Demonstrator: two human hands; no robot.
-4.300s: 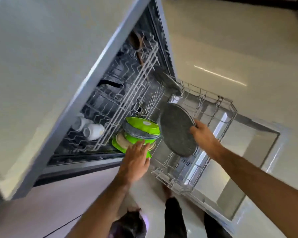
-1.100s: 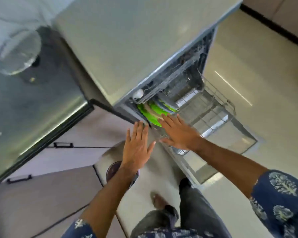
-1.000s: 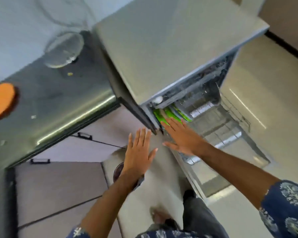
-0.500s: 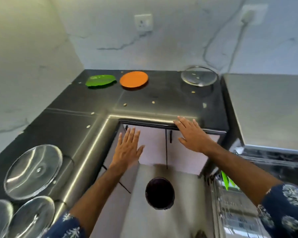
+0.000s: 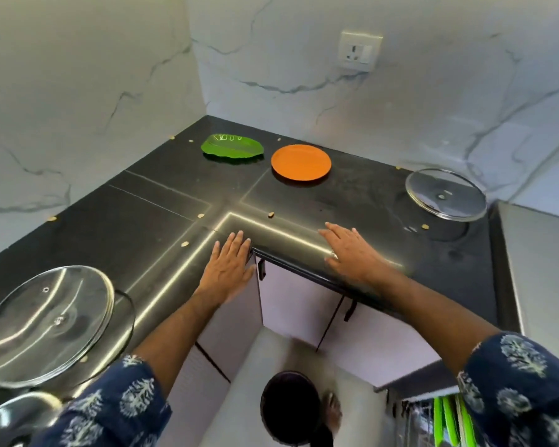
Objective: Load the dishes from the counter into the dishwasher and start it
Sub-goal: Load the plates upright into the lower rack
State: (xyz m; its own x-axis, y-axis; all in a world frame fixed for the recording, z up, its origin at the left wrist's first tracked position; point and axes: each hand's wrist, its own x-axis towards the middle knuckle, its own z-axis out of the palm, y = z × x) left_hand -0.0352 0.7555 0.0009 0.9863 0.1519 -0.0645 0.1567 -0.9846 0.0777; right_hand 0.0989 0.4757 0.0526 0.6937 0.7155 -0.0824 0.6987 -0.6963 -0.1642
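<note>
Head view shows both hands — left hand [image 5: 228,266] and right hand [image 5: 352,250] — reaching empty, fingers straight, over the worktop [image 5: 149,221] edge toward the orange plate [image 5: 300,162] and green leaf plate [image 5: 232,146] at the back — next, probably, gripping one.

We see a black stone L-shaped counter [image 5: 162,227], polished and reflecting light along its near edge. Far on it lie a glossy green leaf-shaped plastic plate [image 5: 232,146] and a matt orange round plate [image 5: 300,162]. Clear round glass lids [image 5: 47,321] shine near left and far right. The white veined marble-look wall [image 5: 78,75] is smooth. Our dark blue printed sleeves [image 5: 120,411] look like cloth.
</note>
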